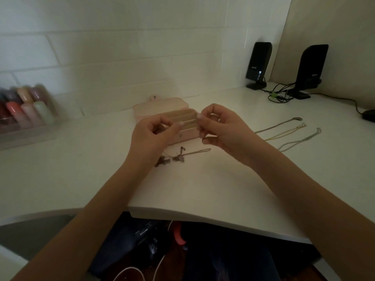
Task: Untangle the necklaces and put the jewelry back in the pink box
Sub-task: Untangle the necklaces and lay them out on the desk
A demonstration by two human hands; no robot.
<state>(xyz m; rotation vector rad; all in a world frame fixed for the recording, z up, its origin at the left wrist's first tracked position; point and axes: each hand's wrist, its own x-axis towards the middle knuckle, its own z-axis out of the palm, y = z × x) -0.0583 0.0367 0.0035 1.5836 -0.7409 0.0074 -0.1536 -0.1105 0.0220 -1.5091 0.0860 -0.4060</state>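
Observation:
The pink box (162, 106) lies open at the middle of the white desk, lid flipped back, cream ridged inside showing. Both hands hover just in front of it. My left hand (151, 136) has its fingers curled with thumb and forefinger pinched together. My right hand (220, 130) pinches likewise, a short gap from the left. Whatever thin piece they hold between them is too fine and blurred to make out. A tangled clump of dark chains (174, 158) lies on the desk below my hands. Three straightened necklaces (284, 131) lie side by side to the right.
A clear organiser of coloured bottles (26, 112) stands at the far left. Two black speakers (257, 64) with cables stand at the back right, and a dark mouse (368, 115) sits at the right edge. The desk's front edge (203, 217) curves above clutter below.

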